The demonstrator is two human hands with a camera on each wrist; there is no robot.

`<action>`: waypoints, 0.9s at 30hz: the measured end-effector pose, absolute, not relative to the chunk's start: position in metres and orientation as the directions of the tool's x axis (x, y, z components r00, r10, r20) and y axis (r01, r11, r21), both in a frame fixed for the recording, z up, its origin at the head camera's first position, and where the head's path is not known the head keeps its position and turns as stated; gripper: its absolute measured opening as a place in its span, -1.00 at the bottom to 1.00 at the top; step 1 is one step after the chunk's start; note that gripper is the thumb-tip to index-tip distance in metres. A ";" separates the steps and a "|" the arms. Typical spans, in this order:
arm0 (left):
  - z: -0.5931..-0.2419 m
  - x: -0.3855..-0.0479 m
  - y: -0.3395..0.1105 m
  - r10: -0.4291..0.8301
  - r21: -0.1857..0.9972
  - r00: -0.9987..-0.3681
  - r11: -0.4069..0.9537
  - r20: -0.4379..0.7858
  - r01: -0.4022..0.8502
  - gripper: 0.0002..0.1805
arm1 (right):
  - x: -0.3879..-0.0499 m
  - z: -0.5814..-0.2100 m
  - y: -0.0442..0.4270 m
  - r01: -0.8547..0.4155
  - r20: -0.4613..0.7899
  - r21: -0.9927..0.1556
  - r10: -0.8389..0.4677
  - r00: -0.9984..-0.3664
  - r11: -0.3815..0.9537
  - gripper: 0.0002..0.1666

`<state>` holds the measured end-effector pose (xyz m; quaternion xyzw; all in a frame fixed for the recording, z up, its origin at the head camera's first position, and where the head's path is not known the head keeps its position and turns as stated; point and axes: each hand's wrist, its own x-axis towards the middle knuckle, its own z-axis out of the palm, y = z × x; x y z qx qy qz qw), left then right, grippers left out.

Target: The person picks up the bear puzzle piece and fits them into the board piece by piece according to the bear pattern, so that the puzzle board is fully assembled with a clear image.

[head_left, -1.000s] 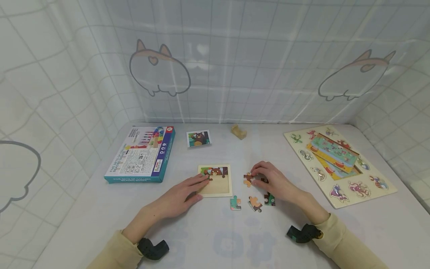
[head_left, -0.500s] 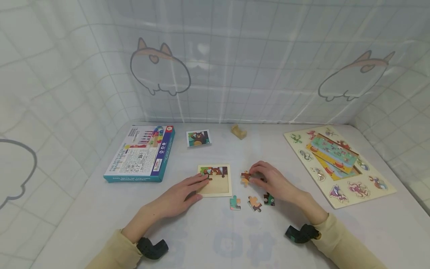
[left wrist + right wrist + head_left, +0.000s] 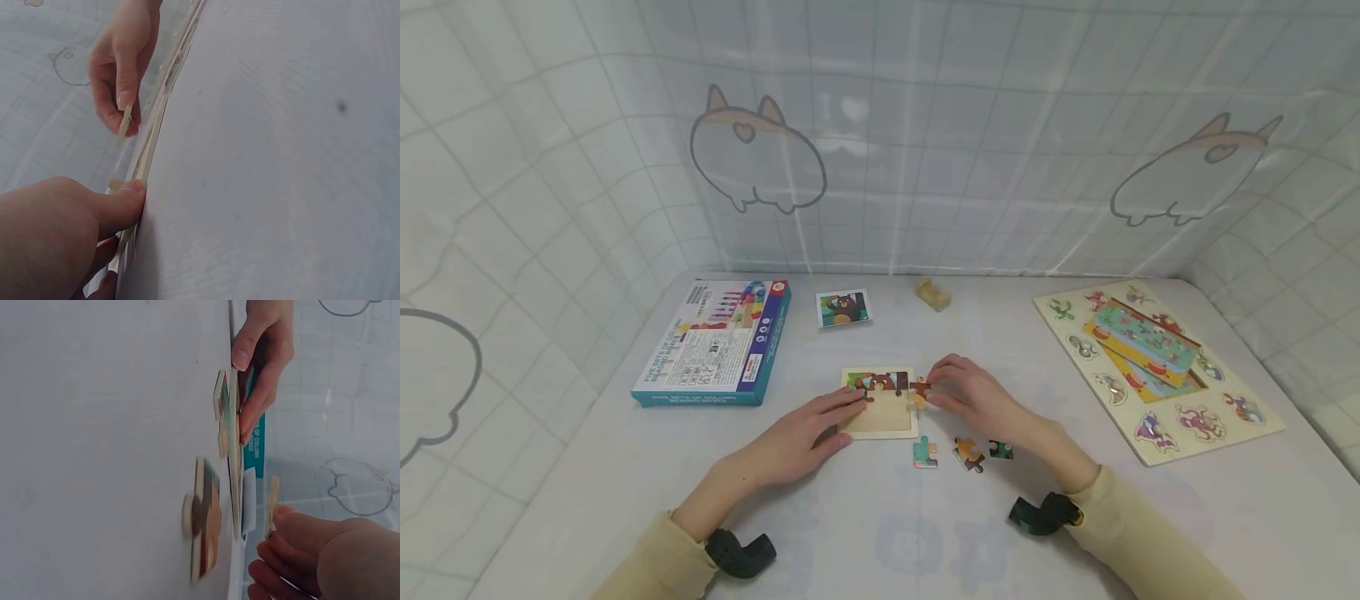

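My left hand (image 3: 801, 433) holds the left side of a small wooden puzzle tray (image 3: 891, 419), thumb at its front rim and fingers over the board. Pieces with a brown bear's head fill the tray's upper part; bare wood shows below. Between thumb and fingers, my right hand (image 3: 981, 400) pinches a brown-and-orange jigsaw piece (image 3: 918, 392) at the tray's right rim. In the right wrist view that piece (image 3: 272, 500) is raised, edge-on. Loose jigsaw pieces lie in front: a teal one (image 3: 922, 453), an orange-brown one (image 3: 970, 454) and a dark green one (image 3: 1001, 450), partly hidden by my right hand.
A bear picture card (image 3: 843, 309) and a small tan block (image 3: 933, 294) lie behind the tray. At the left is a teal-edged box (image 3: 711, 346). A wooden animal peg board (image 3: 1108, 417) with two colourful cards on it lies at the right. Patterned curtains surround the table.
My right hand has lifted the brown-and-orange jigsaw piece and carried it left to the tray's right rim. My left hand has stayed on the tray.
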<state>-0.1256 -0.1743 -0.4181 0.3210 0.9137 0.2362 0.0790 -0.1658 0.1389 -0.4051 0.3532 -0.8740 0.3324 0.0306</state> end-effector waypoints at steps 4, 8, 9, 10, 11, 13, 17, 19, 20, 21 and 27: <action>-0.418 -0.126 -0.175 0.625 0.484 -0.780 0.681 0.006 0.550 -0.43 | -0.168 -0.402 0.124 -0.645 0.275 -0.562 -0.618 -0.737 0.519 -0.79; -0.418 -0.125 -0.176 0.627 0.489 -0.779 0.677 0.006 0.550 -0.42 | -0.169 -0.400 0.114 -0.652 0.266 -0.553 -0.632 -0.728 0.519 -0.78; -0.418 -0.126 -0.176 0.627 0.490 -0.779 0.677 0.005 0.549 -0.42 | -0.169 -0.400 0.112 -0.652 0.264 -0.553 -0.633 -0.728 0.519 -0.77; -0.419 -0.126 -0.176 0.628 0.491 -0.779 0.677 0.004 0.548 -0.42 | -0.169 -0.399 0.110 -0.651 0.260 -0.552 -0.634 -0.729 0.522 -0.77; -0.419 -0.126 -0.176 0.627 0.491 -0.779 0.678 0.002 0.547 -0.42 | -0.170 -0.399 0.108 -0.651 0.258 -0.550 -0.635 -0.728 0.523 -0.76; -0.419 -0.126 -0.176 0.627 0.492 -0.779 0.678 -0.001 0.546 -0.41 | -0.170 -0.399 0.105 -0.650 0.256 -0.549 -0.635 -0.729 0.525 -0.76; -0.419 -0.127 -0.176 0.630 0.490 -0.777 0.676 0.002 0.550 -0.41 | -0.172 -0.399 0.101 -0.652 0.259 -0.557 -0.639 -0.724 0.514 -0.77; -0.419 -0.127 -0.176 0.630 0.490 -0.777 0.676 0.004 0.550 -0.41 | -0.174 -0.401 0.099 -0.655 0.262 -0.559 -0.641 -0.721 0.508 -0.77; -0.419 -0.127 -0.176 0.630 0.490 -0.777 0.676 0.005 0.551 -0.41 | -0.175 -0.401 0.098 -0.654 0.262 -0.564 -0.641 -0.721 0.505 -0.77; -0.419 -0.127 -0.176 0.630 0.490 -0.777 0.676 0.005 0.551 -0.41 | -0.175 -0.401 0.097 -0.655 0.264 -0.568 -0.643 -0.719 0.499 -0.77; -0.419 -0.127 -0.176 0.631 0.490 -0.776 0.674 0.007 0.552 -0.41 | -0.177 -0.402 0.090 -0.641 0.231 -0.581 -0.653 -0.721 0.502 -0.75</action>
